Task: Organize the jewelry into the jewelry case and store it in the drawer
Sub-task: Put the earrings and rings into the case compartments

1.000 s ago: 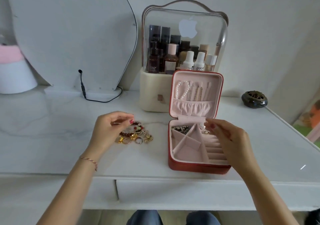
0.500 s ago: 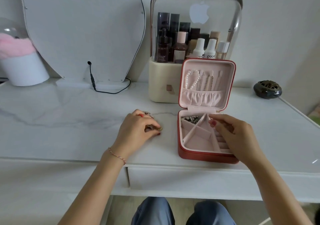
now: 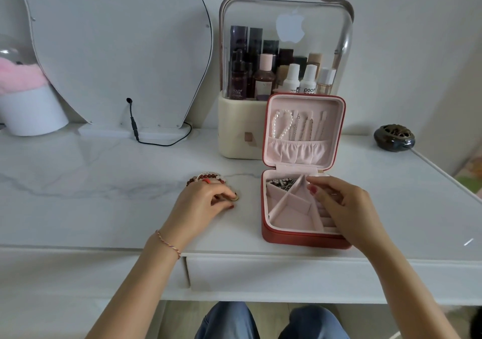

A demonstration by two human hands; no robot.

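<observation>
Left hand [image 3: 200, 204] is lying over the loose jewelry pile [image 3: 208, 179] on the table [image 3: 91, 182], fingers curled, thumb and fingertips pinching what looks like a gold ring [image 3: 234, 198] at the pile's right edge. The beaded bracelet [image 3: 206, 176] is showing just past the knuckles on the far side; the rest of the pile is hidden under the hand. Right hand [image 3: 339, 204] is sitting over the right half of the open jewelry case [image 3: 300, 237], fingers loosely bent, fingertips down at the ring-roll slots; can't tell if it's holding anything or just steadying the case. Case status: lid standing upright with a pearl strand [image 3: 281, 127] and chains hanging above the pocket, far-left compartment already holding small metal pieces [image 3: 283, 183], near-left compartments looking bare. The drawer [image 3: 287, 278] below the table edge is shut. My read: ring pickup is in progress, most of the sorting isn't done yet. To do this step well: be getting a firm pinch on one ring only, lifting clear so nothing is snagging on the bracelet, carrying it right, then pushing it into a roll slot while the right hand is bracing the case. Risk: a flat ring skidding on the smooth top.
</observation>
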